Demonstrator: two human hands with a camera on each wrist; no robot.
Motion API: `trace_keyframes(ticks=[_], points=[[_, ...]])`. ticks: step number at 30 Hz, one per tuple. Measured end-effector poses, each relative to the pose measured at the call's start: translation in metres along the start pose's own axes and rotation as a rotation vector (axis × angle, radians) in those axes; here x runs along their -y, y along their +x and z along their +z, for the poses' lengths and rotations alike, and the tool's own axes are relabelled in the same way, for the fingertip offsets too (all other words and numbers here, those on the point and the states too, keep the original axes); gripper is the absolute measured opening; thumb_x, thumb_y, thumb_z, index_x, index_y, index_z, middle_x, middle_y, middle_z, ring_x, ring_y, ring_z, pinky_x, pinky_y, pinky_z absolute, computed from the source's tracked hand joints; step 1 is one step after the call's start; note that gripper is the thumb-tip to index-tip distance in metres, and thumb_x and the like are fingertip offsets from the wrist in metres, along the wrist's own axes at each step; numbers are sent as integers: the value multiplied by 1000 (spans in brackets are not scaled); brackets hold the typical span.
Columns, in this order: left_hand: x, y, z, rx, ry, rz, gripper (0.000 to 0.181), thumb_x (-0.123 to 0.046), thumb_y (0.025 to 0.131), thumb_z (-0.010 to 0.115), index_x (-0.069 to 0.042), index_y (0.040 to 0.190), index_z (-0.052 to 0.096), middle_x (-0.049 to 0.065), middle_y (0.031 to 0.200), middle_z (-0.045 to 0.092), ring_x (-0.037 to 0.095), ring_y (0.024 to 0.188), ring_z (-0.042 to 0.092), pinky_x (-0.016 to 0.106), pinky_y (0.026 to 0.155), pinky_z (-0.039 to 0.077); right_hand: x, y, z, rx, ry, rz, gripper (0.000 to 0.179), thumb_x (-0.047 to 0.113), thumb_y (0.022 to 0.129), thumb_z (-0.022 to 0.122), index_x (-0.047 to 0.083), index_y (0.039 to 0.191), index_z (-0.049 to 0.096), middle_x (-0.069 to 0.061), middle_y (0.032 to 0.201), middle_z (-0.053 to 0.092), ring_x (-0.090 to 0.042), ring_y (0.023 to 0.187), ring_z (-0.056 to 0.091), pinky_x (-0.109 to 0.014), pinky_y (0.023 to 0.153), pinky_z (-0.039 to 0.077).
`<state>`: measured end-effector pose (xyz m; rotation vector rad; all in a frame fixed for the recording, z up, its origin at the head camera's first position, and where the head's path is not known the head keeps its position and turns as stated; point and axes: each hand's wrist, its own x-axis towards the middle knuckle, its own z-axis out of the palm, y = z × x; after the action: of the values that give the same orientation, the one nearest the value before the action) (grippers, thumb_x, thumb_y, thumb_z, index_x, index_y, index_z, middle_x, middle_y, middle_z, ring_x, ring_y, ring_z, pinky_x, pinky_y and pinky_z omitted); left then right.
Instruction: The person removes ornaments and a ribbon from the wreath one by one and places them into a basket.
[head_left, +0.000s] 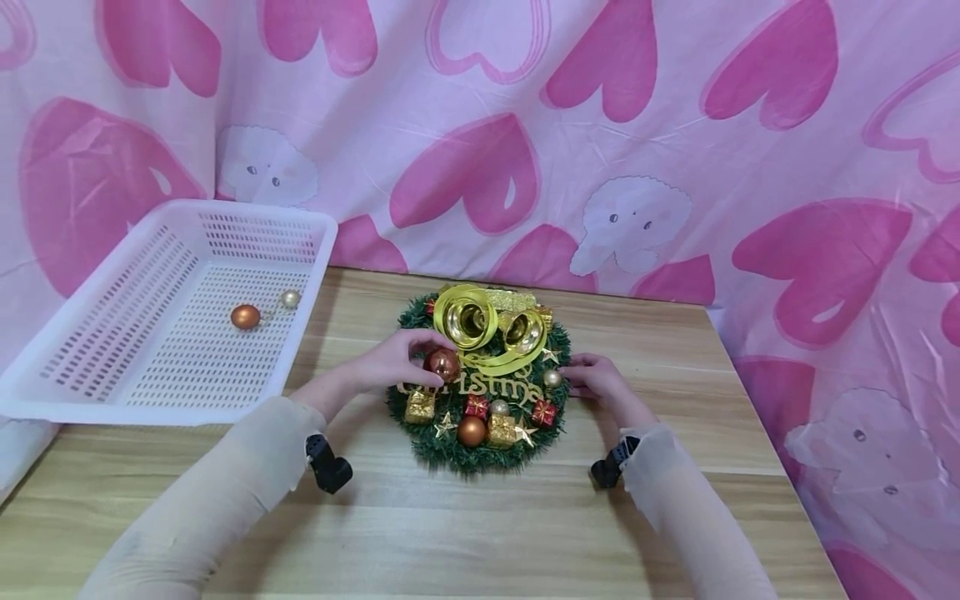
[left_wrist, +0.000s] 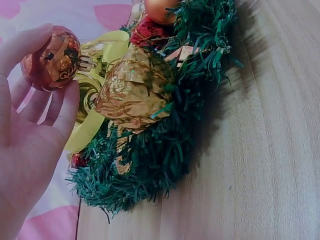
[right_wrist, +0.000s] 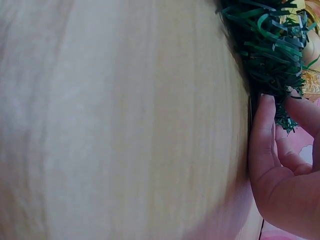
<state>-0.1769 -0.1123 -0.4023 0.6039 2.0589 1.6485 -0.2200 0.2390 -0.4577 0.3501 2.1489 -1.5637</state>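
A green Christmas wreath (head_left: pixel 442 454) lies on the wooden table, dressed with gold bells (head_left: pixel 467 323) on a yellow ribbon, gold lettering, small wrapped gifts, stars and baubles. My left hand (head_left: pixel 390 358) holds a shiny copper-red bauble (head_left: pixel 442 365) over the wreath's left part, between thumb and fingers. In the left wrist view the bauble's metal cap (left_wrist: pixel 86 62) points away from the palm, towards a gold-wrapped gift (left_wrist: pixel 137 92). At the wreath's right edge, my right hand (head_left: pixel 600 382) grips the greenery (right_wrist: pixel 272 55), with thumb and fingers on either side.
On the left stands a white perforated plastic basket (head_left: pixel 307 333), holding an orange bauble (head_left: pixel 245 317) and a small pale gold one (head_left: pixel 290 298). Behind the table (head_left: pixel 465 533) hangs a pink cloth (head_left: pixel 360 158) with hearts.
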Motion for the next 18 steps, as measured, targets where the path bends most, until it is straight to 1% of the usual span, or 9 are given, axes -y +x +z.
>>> trace_keyframes(ticks=[8,13,18], points=[[-4,-2,-3,-18,-6,-4,56,-1,75,72,7,125,49,20,121,54,23,105,58,32,92,52,0,0,-1,11,10,-3,53,6,87,62,-7,133,39,3,85,56,-4,63,58,-19,61,54],[-8,-4,-6,-45,-4,-6,55,0,75,71,6,125,49,20,122,52,25,107,55,32,90,52,0,0,-1,12,7,-7,54,6,86,63,-7,132,40,3,85,56,-5,64,57,-19,62,54],[-12,-7,-11,-64,14,-10,53,0,77,70,4,126,49,21,125,50,29,110,53,34,92,51,1,-2,0,11,9,-4,52,6,86,63,-6,131,41,4,84,57,-5,64,57,-19,62,54]])
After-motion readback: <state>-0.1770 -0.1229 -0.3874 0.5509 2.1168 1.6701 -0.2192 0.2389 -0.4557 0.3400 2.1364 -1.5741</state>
